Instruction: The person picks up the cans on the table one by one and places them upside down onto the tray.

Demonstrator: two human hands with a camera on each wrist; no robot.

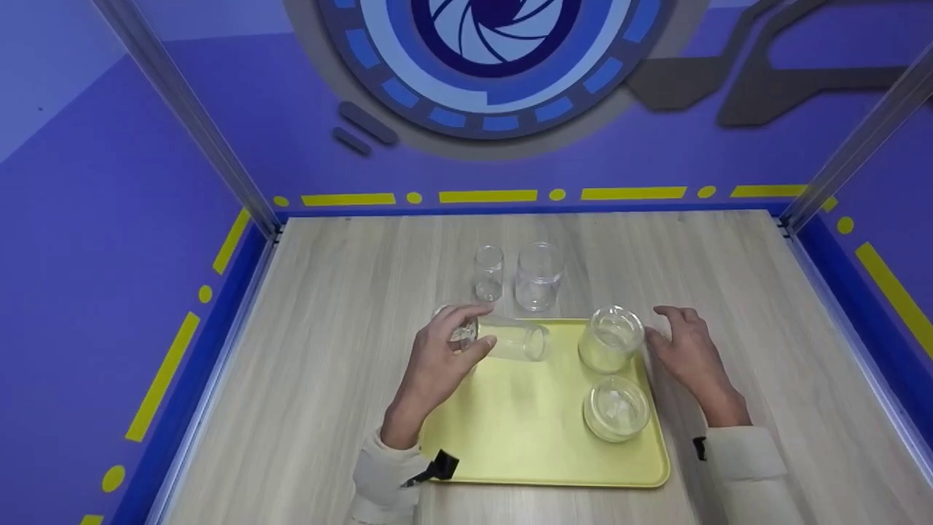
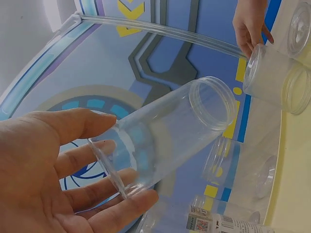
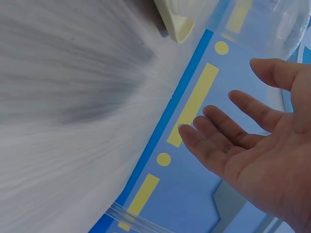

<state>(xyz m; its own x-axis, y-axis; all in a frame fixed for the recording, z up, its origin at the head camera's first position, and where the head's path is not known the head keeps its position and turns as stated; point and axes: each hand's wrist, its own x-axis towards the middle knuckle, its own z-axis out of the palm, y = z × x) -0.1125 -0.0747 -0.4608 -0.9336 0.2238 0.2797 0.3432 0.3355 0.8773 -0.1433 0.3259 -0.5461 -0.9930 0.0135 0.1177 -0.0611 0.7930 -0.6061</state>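
Observation:
My left hand point(image 1: 441, 357) grips a clear cylindrical jar point(image 1: 514, 341) by its base end, thumb on one side and fingers on the other. The jar lies nearly sideways above the yellow tray point(image 1: 510, 459); in the left wrist view its threaded mouth point(image 2: 214, 104) points away from the palm. Beside the tray's right edge, my right hand point(image 1: 689, 357) holds nothing, its fingers loosely bent. Nearest to it is a clear wide jar point(image 1: 611, 341) on the tray's far right part. Closer to me on the tray stands a shorter clear jar point(image 1: 616, 410).
Behind the tray stand a narrow clear jar point(image 1: 488, 273) and a wider one point(image 1: 539, 277). A clear container with a printed label point(image 2: 209, 221) appears low in the left wrist view. Blue panels point(image 1: 496, 175) enclose the wooden table point(image 1: 350, 292) at the back and sides.

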